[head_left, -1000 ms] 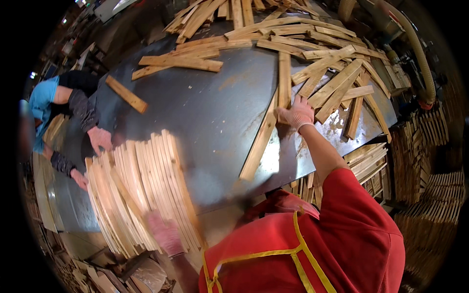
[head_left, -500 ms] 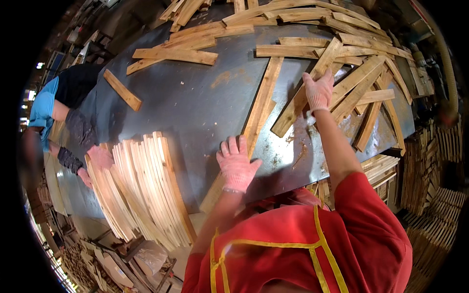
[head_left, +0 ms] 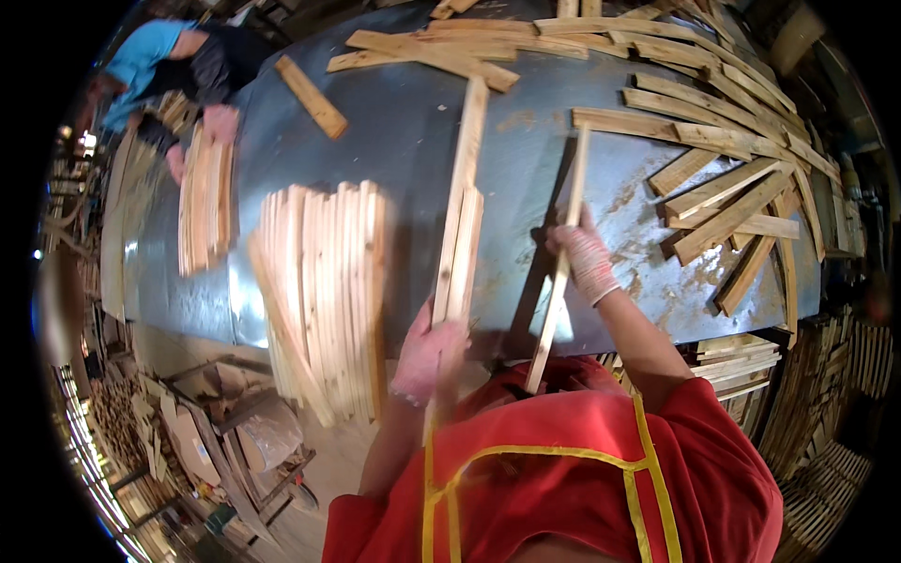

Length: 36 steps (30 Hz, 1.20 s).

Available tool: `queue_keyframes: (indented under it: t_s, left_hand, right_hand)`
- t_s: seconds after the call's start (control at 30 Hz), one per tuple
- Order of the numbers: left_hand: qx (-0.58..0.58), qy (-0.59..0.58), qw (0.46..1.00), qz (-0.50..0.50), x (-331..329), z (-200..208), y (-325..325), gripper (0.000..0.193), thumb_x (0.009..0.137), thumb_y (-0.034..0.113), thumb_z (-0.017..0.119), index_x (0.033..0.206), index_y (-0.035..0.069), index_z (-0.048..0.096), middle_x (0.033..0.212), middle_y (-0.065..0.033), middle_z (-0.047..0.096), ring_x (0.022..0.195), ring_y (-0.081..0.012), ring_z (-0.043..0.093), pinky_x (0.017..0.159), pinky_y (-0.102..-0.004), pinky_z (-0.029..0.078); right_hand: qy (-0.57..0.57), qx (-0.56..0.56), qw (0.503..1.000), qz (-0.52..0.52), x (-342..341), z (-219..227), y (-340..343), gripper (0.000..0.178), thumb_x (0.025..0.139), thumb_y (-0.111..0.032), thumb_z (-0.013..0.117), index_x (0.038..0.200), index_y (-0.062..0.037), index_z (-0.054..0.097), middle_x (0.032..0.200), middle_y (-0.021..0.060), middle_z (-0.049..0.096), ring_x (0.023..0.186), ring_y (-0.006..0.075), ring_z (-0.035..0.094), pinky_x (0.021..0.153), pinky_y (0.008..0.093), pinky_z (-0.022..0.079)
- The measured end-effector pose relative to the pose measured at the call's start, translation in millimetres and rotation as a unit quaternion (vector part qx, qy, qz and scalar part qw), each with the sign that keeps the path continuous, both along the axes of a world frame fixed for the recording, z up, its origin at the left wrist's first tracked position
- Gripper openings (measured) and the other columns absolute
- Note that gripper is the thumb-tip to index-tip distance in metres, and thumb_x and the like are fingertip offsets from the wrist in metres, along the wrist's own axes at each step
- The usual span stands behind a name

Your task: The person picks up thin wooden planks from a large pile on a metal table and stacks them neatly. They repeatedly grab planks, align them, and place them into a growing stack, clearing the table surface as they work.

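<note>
A thin wooden slat is held upright-slanted by the right hand, its long axis running from the body out across the grey metal desk, the grip clamped about its middle. Two longer slats lie on the desk, pointing away, their near ends closed in the gloved left hand. A stack of slats lies just left. Loose slats are scattered at right.
</note>
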<state>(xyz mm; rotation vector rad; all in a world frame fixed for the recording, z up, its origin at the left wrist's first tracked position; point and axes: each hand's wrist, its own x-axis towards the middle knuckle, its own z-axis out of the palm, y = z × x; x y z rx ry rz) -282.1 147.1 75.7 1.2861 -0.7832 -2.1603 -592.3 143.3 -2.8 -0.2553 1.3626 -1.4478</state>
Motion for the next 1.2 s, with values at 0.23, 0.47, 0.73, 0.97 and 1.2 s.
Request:
queue_keyframes:
  t_s: [0.23, 0.47, 0.73, 0.97, 1.2]
  left_hand:
    - [-0.175, -0.301, 0.932, -0.101, 37.4, -49.0, 23.3, 0.073, 0.097, 0.032, 0.070, 0.161, 0.009, 0.044, 0.134, -0.0181, 0.069, 0.120, -0.0338, 0.068, 0.104, -0.0418, 0.052]
    - [-0.189, -0.452, 0.846, -0.211, 99.6, -15.4, 93.4, 0.079, 0.089, 0.036, 0.075, 0.157, 0.012, 0.042, 0.127, -0.0275, 0.071, 0.119, -0.0504, 0.067, 0.103, -0.0555, 0.052]
    - [-0.098, -0.623, 0.760, -0.157, 40.0, -4.9, 91.2, 0.106, 0.081, 0.041, 0.084, 0.168, 0.019, 0.027, 0.134, -0.0234, 0.069, 0.120, -0.0422, 0.069, 0.099, -0.0500, 0.056]
    - [-0.156, -0.440, 0.871, -0.155, 83.4, -62.7, 68.3, 0.101, 0.083, 0.032, 0.083, 0.168, 0.016, 0.031, 0.145, -0.0199, 0.064, 0.120, -0.0389, 0.070, 0.098, -0.0466, 0.058]
    - [-0.257, -0.637, 0.709, -0.160, -10.4, -39.9, 7.6, 0.098, 0.083, 0.033, 0.081, 0.164, 0.004, 0.033, 0.156, -0.0265, 0.050, 0.136, -0.0464, 0.056, 0.114, -0.0514, 0.048]
  right_hand:
    - [0.490, 0.222, 0.685, 0.492, 126.5, 36.4, -34.2, 0.076, 0.109, -0.051, 0.038, 0.166, -0.0022, 0.032, 0.123, 0.0266, 0.074, 0.112, 0.0400, 0.072, 0.101, 0.0489, 0.055]
    - [0.412, 0.157, 0.785, 0.434, 176.7, 16.4, -41.4, 0.063, 0.110, -0.049, 0.038, 0.148, -0.0013, 0.054, 0.121, 0.0287, 0.073, 0.117, 0.0428, 0.069, 0.104, 0.0508, 0.053]
    - [0.352, 0.151, 0.867, 0.319, 163.8, 21.6, -15.9, 0.055, 0.102, -0.044, 0.050, 0.114, 0.0044, 0.072, 0.114, 0.0310, 0.073, 0.112, 0.0475, 0.069, 0.098, 0.0508, 0.054]
    - [0.326, 0.126, 0.890, 0.294, 136.1, 13.9, -22.6, 0.050, 0.099, -0.043, 0.059, 0.120, 0.0028, 0.065, 0.103, 0.0274, 0.075, 0.103, 0.0446, 0.072, 0.093, 0.0490, 0.056]
    - [0.286, -0.023, 0.890, 0.354, 106.5, -11.3, -29.9, 0.075, 0.099, -0.042, 0.062, 0.158, 0.0001, 0.046, 0.145, 0.0225, 0.064, 0.136, 0.0340, 0.059, 0.118, 0.0399, 0.044]
